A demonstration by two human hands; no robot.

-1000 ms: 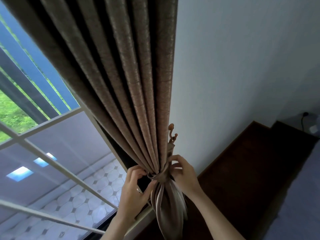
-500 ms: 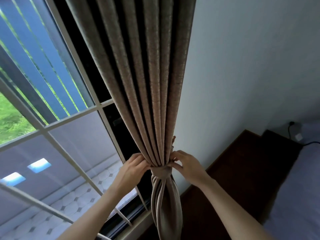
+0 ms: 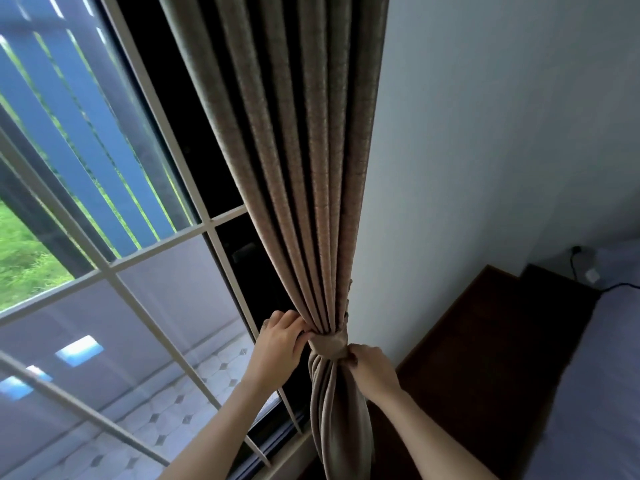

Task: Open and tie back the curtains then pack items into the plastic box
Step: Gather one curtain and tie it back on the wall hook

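Observation:
A brown pleated curtain (image 3: 304, 174) hangs gathered against the white wall, cinched by a matching fabric tieback (image 3: 329, 342). My left hand (image 3: 278, 342) pinches the curtain folds just left of the tieback, at its upper edge. My right hand (image 3: 372, 367) grips the tieback and the bundle on its lower right side. Below the band the curtain hangs in a narrow twisted bundle (image 3: 341, 427). A bit of the wall hook shows behind the curtain's right edge (image 3: 349, 299). The plastic box is not in view.
The window (image 3: 114, 265) with white bars fills the left, showing a tiled floor outside. A dark wooden headboard or ledge (image 3: 485, 358) runs along the wall at right, beside a bed with a lilac sheet (image 3: 595, 393). A plugged-in cable (image 3: 575, 258) sits at the far right.
My view has tilted and the hook is now mostly hidden behind the curtain. My right hand slid from the hook side of the tieback down to its lower right; my left hand stays at the folds.

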